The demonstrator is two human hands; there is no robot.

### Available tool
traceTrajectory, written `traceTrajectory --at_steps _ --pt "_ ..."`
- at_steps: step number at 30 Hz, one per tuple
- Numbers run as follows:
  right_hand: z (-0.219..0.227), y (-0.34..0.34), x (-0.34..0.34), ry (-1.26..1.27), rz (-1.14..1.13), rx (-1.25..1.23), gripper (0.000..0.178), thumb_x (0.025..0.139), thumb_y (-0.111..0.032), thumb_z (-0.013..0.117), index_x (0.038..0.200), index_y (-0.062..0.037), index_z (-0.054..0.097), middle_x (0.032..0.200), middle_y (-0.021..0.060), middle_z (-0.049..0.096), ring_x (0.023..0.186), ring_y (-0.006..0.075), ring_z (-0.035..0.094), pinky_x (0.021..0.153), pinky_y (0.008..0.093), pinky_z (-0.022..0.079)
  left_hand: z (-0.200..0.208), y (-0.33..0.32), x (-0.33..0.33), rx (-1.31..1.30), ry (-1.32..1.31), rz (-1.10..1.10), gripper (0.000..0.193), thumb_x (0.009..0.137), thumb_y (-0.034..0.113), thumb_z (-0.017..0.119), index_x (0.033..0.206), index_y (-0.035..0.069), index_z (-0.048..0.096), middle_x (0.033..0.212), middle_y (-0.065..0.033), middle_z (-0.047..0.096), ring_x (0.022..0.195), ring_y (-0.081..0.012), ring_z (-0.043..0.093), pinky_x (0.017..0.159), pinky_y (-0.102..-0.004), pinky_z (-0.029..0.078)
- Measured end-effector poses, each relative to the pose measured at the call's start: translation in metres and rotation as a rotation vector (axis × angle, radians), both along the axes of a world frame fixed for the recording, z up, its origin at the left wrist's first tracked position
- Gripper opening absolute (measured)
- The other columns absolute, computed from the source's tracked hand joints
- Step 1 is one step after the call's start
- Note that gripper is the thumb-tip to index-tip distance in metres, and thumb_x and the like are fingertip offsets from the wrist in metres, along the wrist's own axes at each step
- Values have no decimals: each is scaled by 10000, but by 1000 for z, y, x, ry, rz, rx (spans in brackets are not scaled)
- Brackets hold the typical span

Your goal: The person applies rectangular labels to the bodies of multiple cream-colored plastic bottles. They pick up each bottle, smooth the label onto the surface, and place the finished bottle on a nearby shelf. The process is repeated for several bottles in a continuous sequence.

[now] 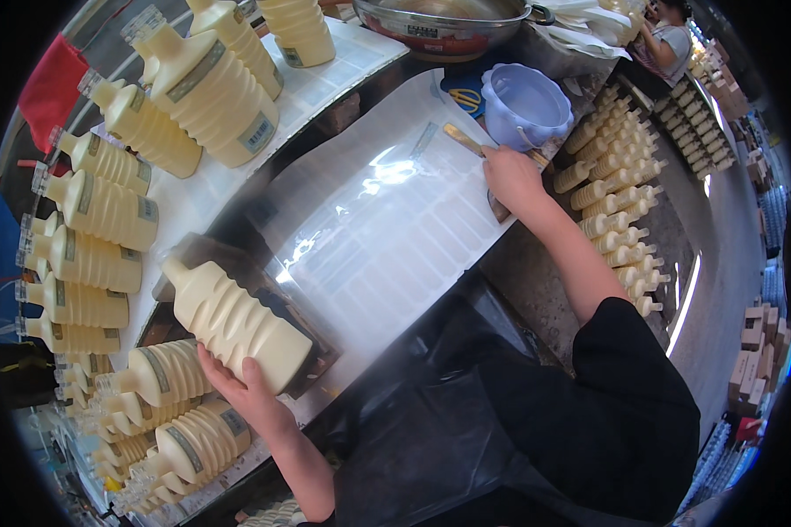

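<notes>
My left hand [259, 397] holds a cream, ribbed plastic bottle [237, 321] near its base, fingers beneath and thumb along the side. The bottle lies tilted, its neck toward the upper left, with no label on the visible side. My right hand [511, 180] is closed at the right edge of a glossy clear sheet [360, 202], around a slim tool with a tan handle [461, 139]. My fingers hide most of that tool, so its kind is unclear. Label outlines in rows show through the sheet. A dark brown piece [498, 206] shows just below the right hand.
Labelled cream bottles [105, 211] crowd the left and upper left. A lavender basin [526, 105] stands beyond my right hand, beside yellow-handled scissors [468, 101]. Farther back is a large metal pan [439, 26]. More bottles [620, 193] stand on the floor at right; another person [664, 44] is behind.
</notes>
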State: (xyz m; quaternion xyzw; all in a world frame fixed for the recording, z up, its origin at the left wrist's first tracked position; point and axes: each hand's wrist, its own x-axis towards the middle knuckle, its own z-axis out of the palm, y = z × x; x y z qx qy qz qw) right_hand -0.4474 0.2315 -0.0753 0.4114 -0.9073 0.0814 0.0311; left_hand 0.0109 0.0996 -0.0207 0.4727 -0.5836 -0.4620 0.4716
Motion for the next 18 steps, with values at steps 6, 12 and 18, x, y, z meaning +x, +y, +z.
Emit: traceTrajectory --at_steps 6,12,18 --pt "5 -2 37 14 92 137 284 942 -88 503 1153 -42 687 920 205 689 820 403 692 712 511 558 -3 2 0 2 -5 13 699 972 162 535 1598 36 251 1543 -193 336 1397 -297 399 1186 -418 307" --pt "9 6 28 47 101 -94 233 936 -121 519 1066 -49 699 909 196 679 826 398 692 707 516 557 -2 3 0 0 -7 -1 674 990 154 515 1597 35 246 1547 -197 330 1394 -297 402 1184 -416 307" --pt "12 47 5 28 0 -125 245 887 -92 558 1055 -86 736 943 164 668 867 381 683 769 503 555 4 10 0 4 -76 59 624 1023 145 495 1587 28 254 1534 -196 355 1397 -294 406 1187 -406 298"
